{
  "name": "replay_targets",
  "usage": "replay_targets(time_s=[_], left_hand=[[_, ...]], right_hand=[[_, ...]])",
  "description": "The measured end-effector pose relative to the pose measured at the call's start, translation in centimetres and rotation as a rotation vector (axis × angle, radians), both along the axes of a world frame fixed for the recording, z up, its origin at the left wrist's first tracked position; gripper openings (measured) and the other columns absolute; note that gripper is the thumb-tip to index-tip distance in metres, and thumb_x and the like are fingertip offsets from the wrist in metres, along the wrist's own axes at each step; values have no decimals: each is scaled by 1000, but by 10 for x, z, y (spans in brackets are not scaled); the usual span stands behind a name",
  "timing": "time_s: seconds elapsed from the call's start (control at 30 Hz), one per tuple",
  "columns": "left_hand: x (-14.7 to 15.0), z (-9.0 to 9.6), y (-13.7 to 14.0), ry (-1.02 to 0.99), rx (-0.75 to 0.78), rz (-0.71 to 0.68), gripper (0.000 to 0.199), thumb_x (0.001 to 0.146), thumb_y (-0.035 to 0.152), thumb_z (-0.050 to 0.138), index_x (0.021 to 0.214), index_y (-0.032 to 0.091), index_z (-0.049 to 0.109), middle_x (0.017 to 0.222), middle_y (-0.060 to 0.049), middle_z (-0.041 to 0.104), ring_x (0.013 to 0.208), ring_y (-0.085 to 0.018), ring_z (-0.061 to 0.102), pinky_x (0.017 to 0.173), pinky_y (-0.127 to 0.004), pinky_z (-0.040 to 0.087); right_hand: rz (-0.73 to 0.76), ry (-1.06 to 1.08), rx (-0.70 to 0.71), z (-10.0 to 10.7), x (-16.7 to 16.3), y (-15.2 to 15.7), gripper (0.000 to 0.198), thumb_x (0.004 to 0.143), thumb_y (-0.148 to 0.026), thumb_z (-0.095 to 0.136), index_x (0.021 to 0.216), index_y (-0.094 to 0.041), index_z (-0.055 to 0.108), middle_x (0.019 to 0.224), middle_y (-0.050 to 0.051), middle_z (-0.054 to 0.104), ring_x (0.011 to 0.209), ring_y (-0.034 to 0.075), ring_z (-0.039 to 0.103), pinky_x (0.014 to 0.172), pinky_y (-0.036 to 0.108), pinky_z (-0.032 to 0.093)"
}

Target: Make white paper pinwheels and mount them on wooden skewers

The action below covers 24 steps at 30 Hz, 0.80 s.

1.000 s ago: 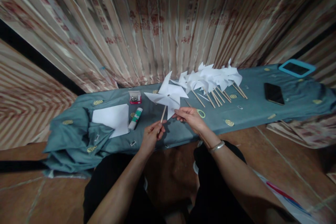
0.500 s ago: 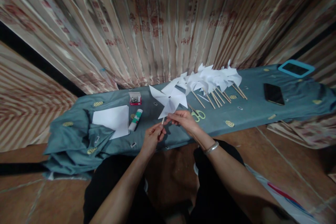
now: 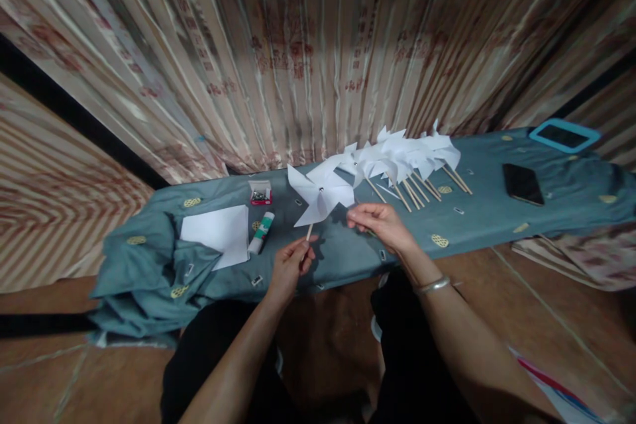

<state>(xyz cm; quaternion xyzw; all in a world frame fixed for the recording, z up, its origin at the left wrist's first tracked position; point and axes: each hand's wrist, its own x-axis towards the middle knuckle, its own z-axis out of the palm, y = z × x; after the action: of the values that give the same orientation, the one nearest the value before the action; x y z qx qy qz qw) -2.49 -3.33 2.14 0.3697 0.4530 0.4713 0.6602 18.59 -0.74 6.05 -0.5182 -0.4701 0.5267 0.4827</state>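
Observation:
A white paper pinwheel (image 3: 322, 191) on a thin wooden stick faces me above the cloth, a small metal pin at its centre. The lower part of the stick is pinched in my left hand (image 3: 292, 265), below the blades. Just right of the pinwheel is my right hand (image 3: 380, 222), its fingers curled together by a blade tip; I see nothing in them, and contact with the paper is unclear. Behind it lies a row of finished-looking white pinwheels (image 3: 397, 156), sticks towards me. The scissors are mostly hidden behind my right hand.
Left on the green cloth (image 3: 338, 258) lie a stack of white paper (image 3: 216, 232), a glue stick (image 3: 261, 233) and a small red box of metal pins (image 3: 260, 193). A dark phone (image 3: 523, 183) and a blue-framed device (image 3: 564, 136) lie to the right. A curtain (image 3: 298, 66) hangs behind.
My right hand has left the pinwheel's lower blade and moved right, covering the scissors. The pinwheel has turned slightly; my left hand still holds its stick.

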Motion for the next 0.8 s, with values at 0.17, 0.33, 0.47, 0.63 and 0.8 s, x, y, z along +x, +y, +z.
replay_targets(time_s=[0.17,0.33,0.47,0.63,0.8], left_hand=[[1,-2,-1,3,-24,-4,46,67,48,75,93,11,74,58,3,56,38,-2,30,42,-22,15],[2,-1,-1,9,-24,-11,48,66,51,75,93,11,74,57,3,55,38,-2,30,42,-22,15],[2,0,-1,19,-27,-8,50,66,52,75,93,10,74,57,4,55,38,-3,30,42,-22,15],[1,-1,1,20,-24,-6,51,65,53,75,93,11,74,57,4,54,39,-3,31,42,-22,14],[0,-4,3,18,-13,0,52,64,54,75,94,11,74,57,3,55,38,-3,30,41,-22,14]], right_hand=[[-382,71,121,-6,23,14,34,54,-49,85,70,-21,74,67,1,71,56,10,54,56,25,42],[-359,52,91,-18,16,29,42,53,-54,83,78,-22,76,75,1,73,71,15,62,70,30,47],[-322,59,55,-23,7,32,39,51,-55,83,66,-20,73,67,1,69,62,13,56,62,27,44],[-292,52,38,-24,1,26,35,54,-53,83,61,-20,71,55,-2,60,51,10,45,51,24,34],[-238,50,16,-20,-5,20,36,54,-51,84,60,-19,70,54,-2,59,51,9,45,52,24,35]])
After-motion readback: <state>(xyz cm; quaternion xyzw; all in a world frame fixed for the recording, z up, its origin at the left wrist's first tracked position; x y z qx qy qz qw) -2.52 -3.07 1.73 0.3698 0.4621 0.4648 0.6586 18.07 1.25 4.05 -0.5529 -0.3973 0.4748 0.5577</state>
